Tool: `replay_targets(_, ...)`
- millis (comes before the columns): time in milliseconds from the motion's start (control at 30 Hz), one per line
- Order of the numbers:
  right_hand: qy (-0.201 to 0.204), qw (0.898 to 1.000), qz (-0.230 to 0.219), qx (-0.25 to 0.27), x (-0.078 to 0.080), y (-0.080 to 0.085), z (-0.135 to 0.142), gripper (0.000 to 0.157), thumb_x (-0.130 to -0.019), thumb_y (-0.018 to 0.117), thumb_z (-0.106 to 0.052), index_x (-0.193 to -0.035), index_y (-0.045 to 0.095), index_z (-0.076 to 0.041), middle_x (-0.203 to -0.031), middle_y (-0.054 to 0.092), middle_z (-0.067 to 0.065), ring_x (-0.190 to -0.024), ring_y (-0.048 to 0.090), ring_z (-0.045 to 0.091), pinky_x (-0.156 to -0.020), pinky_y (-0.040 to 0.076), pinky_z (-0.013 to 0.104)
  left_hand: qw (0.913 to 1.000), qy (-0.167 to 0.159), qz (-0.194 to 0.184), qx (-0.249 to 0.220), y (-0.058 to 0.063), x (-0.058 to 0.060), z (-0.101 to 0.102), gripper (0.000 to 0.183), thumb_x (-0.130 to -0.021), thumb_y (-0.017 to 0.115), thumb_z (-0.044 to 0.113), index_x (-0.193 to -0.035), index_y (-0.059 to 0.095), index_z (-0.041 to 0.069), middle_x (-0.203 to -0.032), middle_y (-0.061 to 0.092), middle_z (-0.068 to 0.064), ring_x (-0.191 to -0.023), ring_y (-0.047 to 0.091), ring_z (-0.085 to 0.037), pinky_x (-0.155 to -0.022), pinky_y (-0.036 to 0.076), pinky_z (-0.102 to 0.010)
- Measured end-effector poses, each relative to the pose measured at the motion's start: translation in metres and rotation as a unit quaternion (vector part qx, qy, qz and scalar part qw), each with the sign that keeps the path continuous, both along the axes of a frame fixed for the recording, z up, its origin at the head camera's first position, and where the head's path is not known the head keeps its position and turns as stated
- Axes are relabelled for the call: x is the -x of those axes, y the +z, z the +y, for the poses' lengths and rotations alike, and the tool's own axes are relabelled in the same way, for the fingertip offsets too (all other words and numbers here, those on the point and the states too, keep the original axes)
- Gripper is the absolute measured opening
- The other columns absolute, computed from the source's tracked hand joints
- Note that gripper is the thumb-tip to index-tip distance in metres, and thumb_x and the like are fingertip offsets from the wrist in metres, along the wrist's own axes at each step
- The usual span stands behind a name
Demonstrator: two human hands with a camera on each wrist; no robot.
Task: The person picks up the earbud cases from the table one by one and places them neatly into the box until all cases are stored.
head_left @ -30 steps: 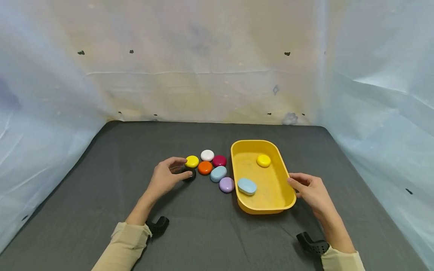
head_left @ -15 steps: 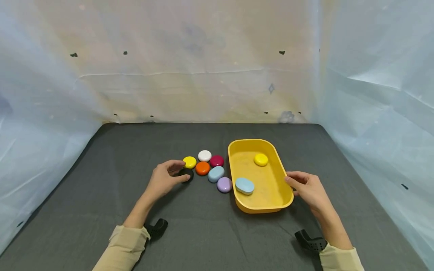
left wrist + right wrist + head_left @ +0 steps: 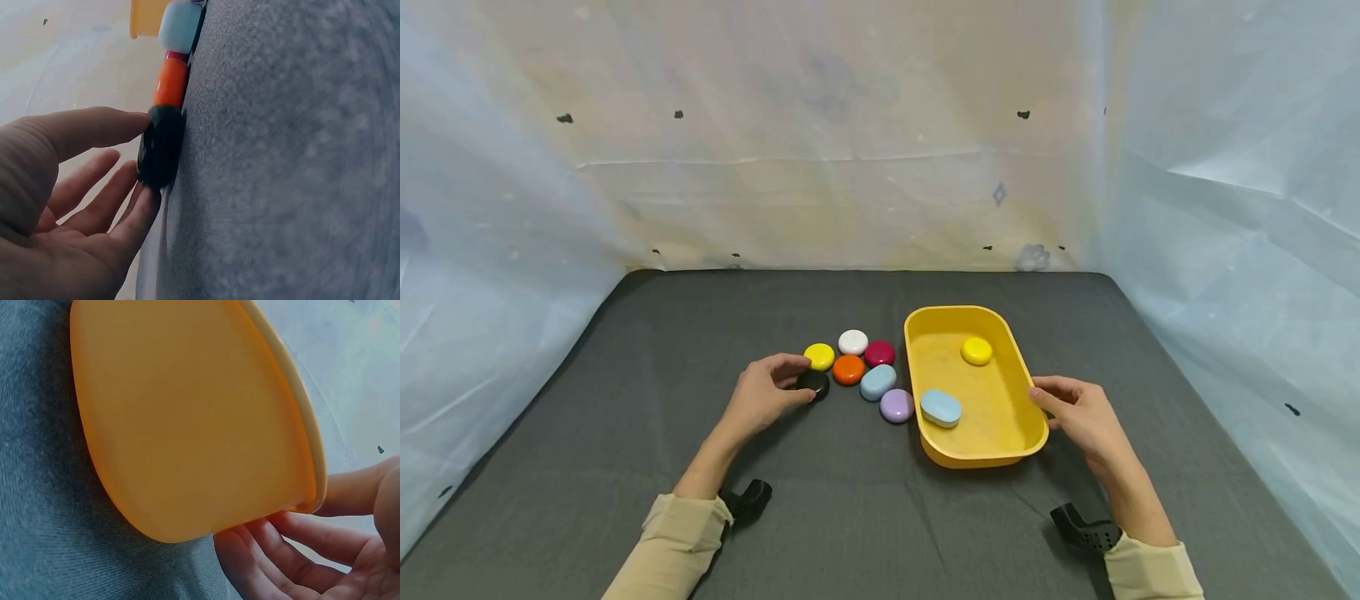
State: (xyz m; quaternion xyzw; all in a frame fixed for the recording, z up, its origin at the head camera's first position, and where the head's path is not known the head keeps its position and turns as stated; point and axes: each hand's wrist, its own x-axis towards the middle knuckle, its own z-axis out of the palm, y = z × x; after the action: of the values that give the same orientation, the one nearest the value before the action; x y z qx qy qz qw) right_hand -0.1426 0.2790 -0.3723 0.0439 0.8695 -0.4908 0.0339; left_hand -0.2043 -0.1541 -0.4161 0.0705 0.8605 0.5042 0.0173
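Observation:
In the head view my left hand (image 3: pixel 763 392) pinches a smooth, glossy black pebble (image 3: pixel 814 384) between thumb and fingers, at the left end of a cluster of coloured pebbles. The left wrist view has the thumb on one edge of the black pebble (image 3: pixel 161 147) and fingertips on the opposite edge, low over the cloth. My right hand (image 3: pixel 1086 421) grips the right rim of a yellow plastic tray (image 3: pixel 1037 417). Its thumb lies over the rim and its fingers curl beneath, against the tray's wall (image 3: pixel 187 437). Inside the tray lie a yellow pebble (image 3: pixel 977 351) and a light blue oval one (image 3: pixel 941 408).
Beside the black pebble sit a yellow one (image 3: pixel 820 357), an orange one (image 3: pixel 848 370), a white one (image 3: pixel 853 342), a crimson one (image 3: pixel 880 353), a light blue one (image 3: pixel 878 382) and a lilac one (image 3: pixel 897 406), close to the tray. Dark grey cloth (image 3: pixel 850 517) covers the table; pale sheeting (image 3: pixel 850 192) surrounds it.
The view has shifted slightly. My left thumb has slid a little toward the near edge of the black pebble, showing more of its top. My right hand and the tray stay put.

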Motion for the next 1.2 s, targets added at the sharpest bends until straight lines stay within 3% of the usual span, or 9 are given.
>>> replay_targets(267, 0.002, 1.000, -0.002, 0.000, 0.0001, -0.0005, -0.0003, 0.048, -0.099, 0.061, -0.033, -0.133, 0.059, 0.001, -0.121, 0.063, 0.017, -0.099, 0.061, 0.025, -0.075, 0.055, 0.031, 0.9990, -0.022, -0.038, -0.010, -0.0005, -0.0013, -0.0013, 0.053, -0.078, 0.084, 0.011, -0.127, 0.063, 0.008, -0.132, 0.057, -0.012, -0.119, 0.057, -0.028, -0.097, 0.048, -0.042)
replay_targets(567, 0.004, 1.000, 0.003, 0.002, 0.0004, -0.0007, 0.0007, 0.047, -0.100, 0.060, -0.032, -0.132, 0.059, 0.001, -0.121, 0.063, 0.017, -0.101, 0.061, 0.025, -0.075, 0.055, 0.030, 0.9980, -0.046, -0.041, -0.017, -0.0006, -0.0011, -0.0001, 0.060, -0.075, 0.086, 0.008, -0.129, 0.061, 0.006, -0.133, 0.056, -0.013, -0.120, 0.056, -0.030, -0.100, 0.045, -0.043)
replay_targets(900, 0.005, 1.000, 0.002, 0.002, 0.0002, -0.0004, 0.0003, 0.046, -0.100, 0.060, -0.032, -0.132, 0.059, 0.001, -0.121, 0.063, 0.017, -0.102, 0.060, 0.026, -0.075, 0.055, 0.030, 0.9980, -0.038, -0.049, -0.007, -0.0005, -0.0016, 0.0027, 0.061, -0.074, 0.087, 0.007, -0.130, 0.060, 0.007, -0.134, 0.056, -0.011, -0.122, 0.053, -0.031, -0.103, 0.041, -0.044)
replay_targets(1200, 0.004, 1.000, -0.004, 0.004, -0.0009, 0.0007, -0.0001, 0.048, -0.100, 0.060, -0.033, -0.133, 0.059, 0.002, -0.122, 0.063, 0.017, -0.103, 0.060, 0.026, -0.076, 0.055, 0.029, 0.9977, -0.027, -0.053, 0.032, -0.0003, -0.0016, 0.0053, 0.060, -0.074, 0.088, 0.011, -0.128, 0.062, 0.012, -0.136, 0.054, -0.011, -0.122, 0.052, -0.033, -0.102, 0.041, -0.048)
